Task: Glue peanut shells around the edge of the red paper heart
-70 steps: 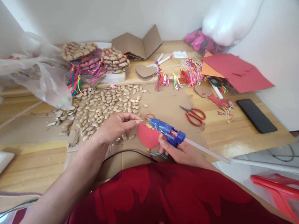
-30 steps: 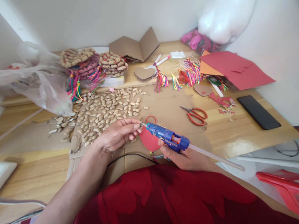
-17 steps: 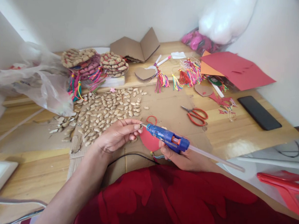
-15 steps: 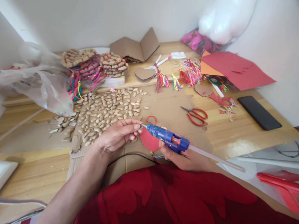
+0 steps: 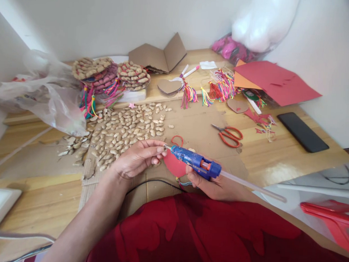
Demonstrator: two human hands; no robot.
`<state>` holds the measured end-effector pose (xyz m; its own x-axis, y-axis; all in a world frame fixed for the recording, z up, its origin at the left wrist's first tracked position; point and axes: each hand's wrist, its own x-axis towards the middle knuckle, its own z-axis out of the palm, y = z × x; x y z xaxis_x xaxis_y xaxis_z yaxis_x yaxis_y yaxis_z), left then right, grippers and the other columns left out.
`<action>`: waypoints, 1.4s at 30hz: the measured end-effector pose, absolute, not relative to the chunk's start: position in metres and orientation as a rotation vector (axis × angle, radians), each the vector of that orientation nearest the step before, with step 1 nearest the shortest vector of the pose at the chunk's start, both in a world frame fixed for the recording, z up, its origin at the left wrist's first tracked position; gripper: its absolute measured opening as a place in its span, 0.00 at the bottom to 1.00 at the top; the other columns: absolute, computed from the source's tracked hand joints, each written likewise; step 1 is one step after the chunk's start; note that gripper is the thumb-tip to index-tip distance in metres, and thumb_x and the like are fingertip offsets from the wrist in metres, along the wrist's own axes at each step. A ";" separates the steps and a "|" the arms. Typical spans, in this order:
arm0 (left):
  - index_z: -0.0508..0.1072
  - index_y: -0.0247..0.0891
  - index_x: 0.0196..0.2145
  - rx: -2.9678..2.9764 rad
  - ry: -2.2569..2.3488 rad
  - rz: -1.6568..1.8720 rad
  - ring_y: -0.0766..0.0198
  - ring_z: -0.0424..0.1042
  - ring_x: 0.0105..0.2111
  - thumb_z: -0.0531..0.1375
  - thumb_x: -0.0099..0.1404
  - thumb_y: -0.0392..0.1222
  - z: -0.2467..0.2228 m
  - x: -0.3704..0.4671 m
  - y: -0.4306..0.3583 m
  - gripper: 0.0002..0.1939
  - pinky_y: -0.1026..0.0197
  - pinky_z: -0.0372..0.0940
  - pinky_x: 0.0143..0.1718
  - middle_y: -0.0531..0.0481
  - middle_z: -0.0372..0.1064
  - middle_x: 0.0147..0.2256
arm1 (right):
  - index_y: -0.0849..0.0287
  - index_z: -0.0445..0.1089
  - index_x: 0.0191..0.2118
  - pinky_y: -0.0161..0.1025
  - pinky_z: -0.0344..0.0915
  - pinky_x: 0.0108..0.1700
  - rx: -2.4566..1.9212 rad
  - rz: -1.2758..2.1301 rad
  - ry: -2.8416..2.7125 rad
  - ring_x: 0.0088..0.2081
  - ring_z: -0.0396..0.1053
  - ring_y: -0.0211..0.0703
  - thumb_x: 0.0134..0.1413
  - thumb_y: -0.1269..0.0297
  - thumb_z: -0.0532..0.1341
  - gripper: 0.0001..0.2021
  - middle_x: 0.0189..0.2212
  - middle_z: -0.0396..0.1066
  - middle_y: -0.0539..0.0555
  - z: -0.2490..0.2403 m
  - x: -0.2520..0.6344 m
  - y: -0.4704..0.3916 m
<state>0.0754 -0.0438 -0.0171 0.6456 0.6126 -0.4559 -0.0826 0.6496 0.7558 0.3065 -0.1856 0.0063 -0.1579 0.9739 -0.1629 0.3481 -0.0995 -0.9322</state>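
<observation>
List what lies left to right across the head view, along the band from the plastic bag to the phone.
Plastic bag → loose peanuts → left hand → glue gun in the right hand → red scissors → black phone.

1. Garment: a red top (image 5: 205, 231) covers the torso along the lower edge of the view; it carries a darker red pattern of large leaf-like patches.
2. Arms: both forearms are bare, no sleeve reaching them.
3. Left hand (image 5: 136, 160) and right hand (image 5: 215, 184): bare, with no glove, ring, watch or bracelet visible.
</observation>
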 end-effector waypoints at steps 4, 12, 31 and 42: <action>0.83 0.29 0.34 0.765 0.791 0.445 0.70 0.73 0.24 0.82 0.47 0.41 -0.015 0.077 -0.045 0.20 0.73 0.67 0.22 0.45 0.78 0.28 | 0.53 0.70 0.38 0.39 0.70 0.33 -1.486 1.270 -1.537 0.29 0.71 0.44 0.65 0.52 0.62 0.10 0.26 0.71 0.49 0.005 0.306 -0.186; 0.83 0.30 0.32 0.789 0.814 0.425 0.71 0.71 0.24 0.80 0.49 0.39 -0.013 0.078 -0.045 0.16 0.73 0.66 0.22 0.46 0.77 0.27 | 0.52 0.67 0.36 0.39 0.68 0.35 -1.413 1.270 -1.613 0.29 0.69 0.43 0.66 0.53 0.61 0.10 0.26 0.69 0.48 0.002 0.308 -0.184; 0.84 0.30 0.34 0.775 0.805 0.427 0.71 0.72 0.24 0.82 0.47 0.41 -0.016 0.077 -0.045 0.19 0.74 0.67 0.22 0.45 0.78 0.28 | 0.53 0.67 0.36 0.39 0.69 0.37 -1.436 1.292 -1.605 0.30 0.69 0.43 0.69 0.53 0.59 0.11 0.28 0.69 0.49 0.001 0.308 -0.185; 0.84 0.31 0.31 0.774 0.846 0.427 0.72 0.72 0.23 0.84 0.40 0.45 -0.014 0.079 -0.045 0.23 0.74 0.68 0.22 0.47 0.78 0.27 | 0.54 0.67 0.35 0.40 0.69 0.35 -1.453 1.251 -1.627 0.28 0.72 0.43 0.69 0.50 0.58 0.14 0.26 0.71 0.49 -0.003 0.309 -0.186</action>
<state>0.0792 -0.0452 -0.0145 0.6041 0.6165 -0.5049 -0.0392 0.6558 0.7539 0.3086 -0.1858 -0.0028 -0.2053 0.9686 -0.1402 0.3842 -0.0520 -0.9218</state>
